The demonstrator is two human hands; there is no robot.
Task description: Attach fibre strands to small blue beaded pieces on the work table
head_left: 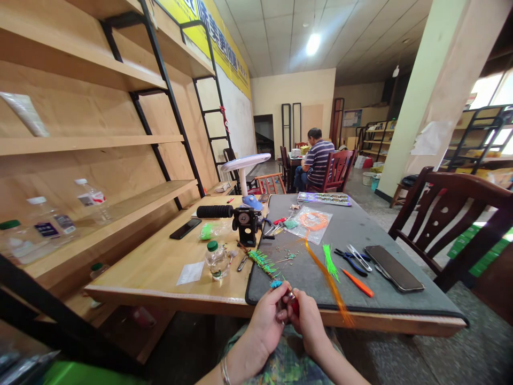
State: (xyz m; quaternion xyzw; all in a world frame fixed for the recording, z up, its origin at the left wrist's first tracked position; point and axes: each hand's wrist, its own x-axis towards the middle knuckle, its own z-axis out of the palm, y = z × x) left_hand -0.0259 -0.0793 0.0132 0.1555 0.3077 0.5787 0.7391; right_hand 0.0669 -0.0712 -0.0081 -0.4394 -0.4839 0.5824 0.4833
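Note:
Both my hands meet just in front of the table's near edge. My left hand [267, 320] is closed around a small piece with a blue tip [276, 284] that sticks up above the fingers. My right hand [308, 318] is pinched on a small red tool [295, 306] held against that piece. A long bundle of orange strands [329, 282] runs across the grey mat [312, 267] toward my right hand. A green strand bundle [330, 261] and a row of green-tipped pieces [262, 262] lie just beyond my hands.
On the mat lie a phone [393, 267], blue-handled pliers [350, 261], scissors [359, 256], an orange tool [358, 283]. A small vise [245, 222], bottle [216, 260] and another phone [185, 228] stand on the wooden table [160, 267]. Shelves left, chair [452, 224] right, a seated person [315, 163] far back.

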